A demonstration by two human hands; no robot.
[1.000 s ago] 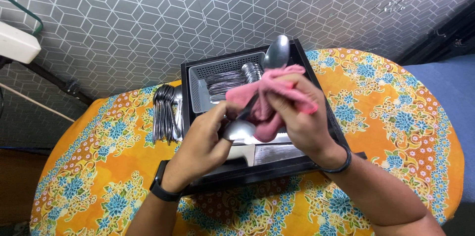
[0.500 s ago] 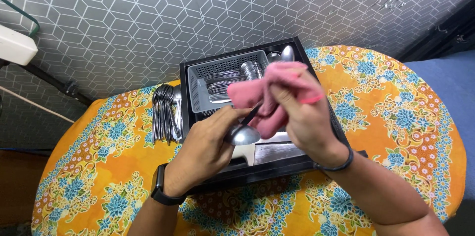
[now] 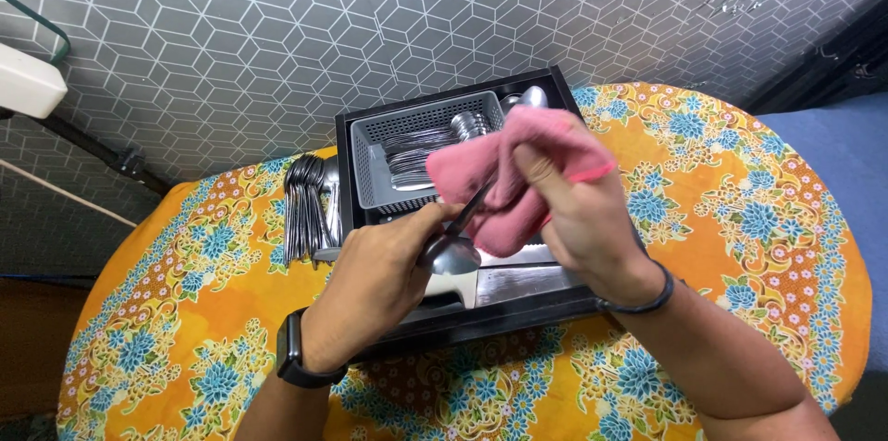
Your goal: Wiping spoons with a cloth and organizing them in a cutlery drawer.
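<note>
Gripping: left hand (image 3: 375, 284) is clamping spoon (image 3: 450, 254) by its bowl; right hand (image 3: 578, 210) is pinching pink cloth (image 3: 504, 186) around handle, wiping. Next probably calls for sliding cloth along the shaft.

Beyond my hands runs a grey wall (image 3: 277, 24) patterned in white-lined cubes. Under them spreads a round table (image 3: 768, 219) in an orange cloth with blue flowers. To my right lies blue flooring (image 3: 846, 140).
</note>
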